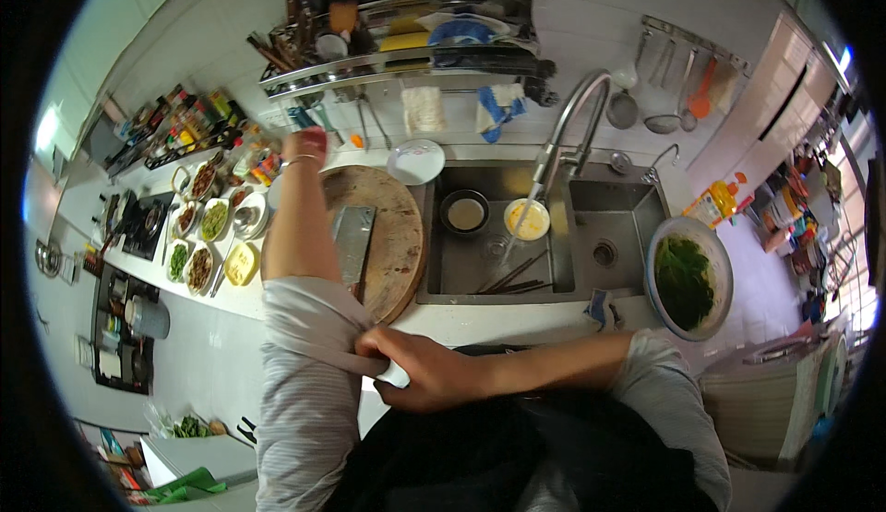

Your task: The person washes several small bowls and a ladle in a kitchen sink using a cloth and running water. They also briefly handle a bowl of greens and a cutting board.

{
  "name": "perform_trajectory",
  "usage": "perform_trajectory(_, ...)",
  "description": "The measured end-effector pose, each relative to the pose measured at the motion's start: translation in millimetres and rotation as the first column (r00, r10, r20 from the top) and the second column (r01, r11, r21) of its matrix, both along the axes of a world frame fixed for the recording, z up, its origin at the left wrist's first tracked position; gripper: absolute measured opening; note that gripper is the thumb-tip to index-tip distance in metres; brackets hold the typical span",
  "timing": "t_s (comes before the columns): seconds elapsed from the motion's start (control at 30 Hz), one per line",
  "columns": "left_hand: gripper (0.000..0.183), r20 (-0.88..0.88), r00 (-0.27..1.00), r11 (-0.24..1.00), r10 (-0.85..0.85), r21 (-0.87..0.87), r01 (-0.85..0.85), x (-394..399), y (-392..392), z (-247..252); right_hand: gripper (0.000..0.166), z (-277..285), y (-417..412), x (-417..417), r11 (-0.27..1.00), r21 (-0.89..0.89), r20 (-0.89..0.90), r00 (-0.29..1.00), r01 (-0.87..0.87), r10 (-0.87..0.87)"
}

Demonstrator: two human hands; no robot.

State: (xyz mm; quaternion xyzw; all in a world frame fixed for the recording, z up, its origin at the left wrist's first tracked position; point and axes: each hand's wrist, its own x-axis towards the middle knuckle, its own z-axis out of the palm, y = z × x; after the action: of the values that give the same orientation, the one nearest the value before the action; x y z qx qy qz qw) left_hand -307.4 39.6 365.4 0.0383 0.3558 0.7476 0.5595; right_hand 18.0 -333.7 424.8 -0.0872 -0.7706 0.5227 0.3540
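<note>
My left arm stretches forward across the left part of a round wooden chopping board (pixel 398 235). The left hand (pixel 306 147) is seen small and blurred beyond the board; its fingers cannot be made out. My right hand (pixel 432 371) pinches the rolled cuff of the left sleeve (pixel 311 318) near the elbow. A cleaver (pixel 354 239) lies on the board. Water runs from the faucet (pixel 578 111) into the sink (pixel 505 284), where a dark bowl (pixel 464 213), a white bowl with yellow residue (pixel 527 220) and several chopsticks (pixel 516 282) lie.
A basin of leafy greens (pixel 684 280) stands right of the sink. A white plate (pixel 416 162) lies behind the board. Several dishes of chopped food, one with green pieces (pixel 214 220), stand at left near a gas stove (pixel 154 225). A metal rack (pixel 408 62) hangs above.
</note>
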Motion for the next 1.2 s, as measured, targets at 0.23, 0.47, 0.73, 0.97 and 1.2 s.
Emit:
perform_trajectory(0.23,0.024,0.320,0.888,0.938,0.330,-0.003,-0.347,-46,30,11,0.022,-28,34,-40,0.935,0.268,-0.244,0.955,0.233,-0.168)
perform_trajectory(0.47,0.015,-0.072,0.888,0.886,0.455,0.142,-0.442,-124,-10,26,0.012,17,2,-20,0.738,-0.077,-0.214,0.734,-0.671,0.645)
perform_trajectory(0.73,0.021,-0.496,-0.865,0.974,-0.077,-0.222,0.041,127,-212,-28,0.024,-26,69,46,0.854,-0.206,0.071,0.863,-0.477,0.499)
perform_trajectory(0.97,0.023,-0.878,0.202,0.890,-0.434,-0.383,0.246,110,-346,-99,0.016,-120,150,70,0.846,-0.525,0.391,0.909,0.094,0.141)
perform_trajectory(1.2,0.060,-0.578,0.798,0.954,-0.168,-0.299,-0.016,-53,-255,-108,0.023,-167,228,-90,0.790,-0.612,0.314,0.927,0.032,0.206)
